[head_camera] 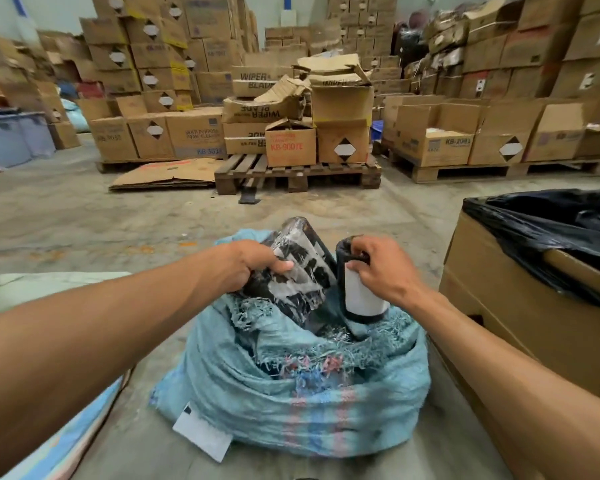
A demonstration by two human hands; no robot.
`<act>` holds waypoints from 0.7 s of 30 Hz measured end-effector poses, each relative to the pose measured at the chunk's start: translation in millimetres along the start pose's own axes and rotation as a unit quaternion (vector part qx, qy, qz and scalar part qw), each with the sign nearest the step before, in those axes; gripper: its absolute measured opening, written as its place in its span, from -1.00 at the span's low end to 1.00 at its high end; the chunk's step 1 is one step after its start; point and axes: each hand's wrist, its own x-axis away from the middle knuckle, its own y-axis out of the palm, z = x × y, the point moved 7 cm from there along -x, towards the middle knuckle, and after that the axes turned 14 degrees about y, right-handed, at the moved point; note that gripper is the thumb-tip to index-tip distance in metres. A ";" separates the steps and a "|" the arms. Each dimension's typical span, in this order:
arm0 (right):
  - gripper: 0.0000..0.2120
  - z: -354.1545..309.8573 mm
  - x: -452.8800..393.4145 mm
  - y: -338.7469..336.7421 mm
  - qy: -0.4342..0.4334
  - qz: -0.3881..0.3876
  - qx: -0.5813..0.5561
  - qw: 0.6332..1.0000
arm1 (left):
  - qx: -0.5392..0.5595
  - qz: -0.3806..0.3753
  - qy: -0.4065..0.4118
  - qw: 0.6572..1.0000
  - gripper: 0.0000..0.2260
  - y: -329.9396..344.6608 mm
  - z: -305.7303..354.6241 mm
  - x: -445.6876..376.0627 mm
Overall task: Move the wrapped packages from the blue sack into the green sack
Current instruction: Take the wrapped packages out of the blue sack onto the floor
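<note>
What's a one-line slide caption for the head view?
Left hand and right hand each grip a wrapped package above the open blue sack in a warehouse.

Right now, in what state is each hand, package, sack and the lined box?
left hand: grips the flat wrapped package, lifted above the sack
right hand: grips the round wrapped package, upright
blue sack: open, frayed rim, packages inside
lined cardboard box: open, black liner
</note>
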 end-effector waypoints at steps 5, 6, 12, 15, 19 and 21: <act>-0.87 -16.7 26.7 -37.4 -0.022 0.075 -0.162 0.984 | 0.211 0.048 0.019 0.976 -0.75 -16.1 17.7 42.2; -0.87 -20.8 30.4 -40.8 -0.019 0.088 -0.181 0.979 | 0.245 0.061 0.023 0.967 -0.74 -18.2 22.1 47.6; -0.89 -43.1 48.6 -74.2 -0.027 0.148 -0.257 0.955 | 0.300 0.114 0.076 0.944 -0.44 -49.9 40.2 91.1; -0.92 -61.7 57.6 -83.1 -0.047 0.110 -0.299 0.947 | 0.277 0.155 0.091 0.944 -0.73 -84.3 34.9 120.7; -0.87 -100.6 77.7 -70.7 -0.110 0.018 -0.324 0.940 | 0.209 0.169 0.080 0.960 -0.60 -132.9 11.4 173.8; -0.83 -126.1 93.5 -60.0 -0.138 -0.046 -0.330 0.933 | 0.172 0.162 0.053 0.970 -0.44 -152.6 -6.3 204.2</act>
